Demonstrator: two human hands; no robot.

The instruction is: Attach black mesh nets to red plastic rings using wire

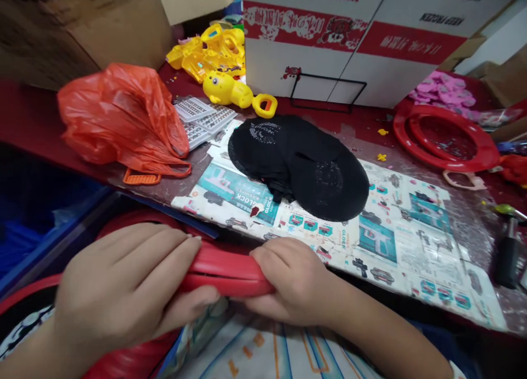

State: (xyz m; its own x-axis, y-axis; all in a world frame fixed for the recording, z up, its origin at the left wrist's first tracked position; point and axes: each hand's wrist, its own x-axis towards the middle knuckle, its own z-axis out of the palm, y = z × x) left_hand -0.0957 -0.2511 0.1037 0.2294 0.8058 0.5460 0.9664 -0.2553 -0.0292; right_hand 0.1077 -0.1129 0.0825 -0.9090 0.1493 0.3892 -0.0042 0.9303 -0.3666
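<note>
In front of my lap I hold a red plastic ring (230, 270), seen nearly edge-on, with a dark split along its seam. My left hand (132, 285) is closed over its left part, fingers on top and thumb below. At its right end my right hand (290, 277) grips it, thumb tucked beneath. Most of the ring's far side is hidden by my fingers. Below my left hand lie more red plastic parts (127, 360) in a blue crate (24, 277). Just beyond my hands, black mesh-patterned fabric (300, 162) rests on a printed cardboard sheet (341, 236).
An orange plastic bag (119, 115) stands on the left of the table. Behind are yellow plastic parts (218, 49), a yellow duck-like toy (224, 88) and a white carton (304, 49). Red rings (486, 151), pink pieces (444, 93) and a black-handled tool (507, 252) are at right.
</note>
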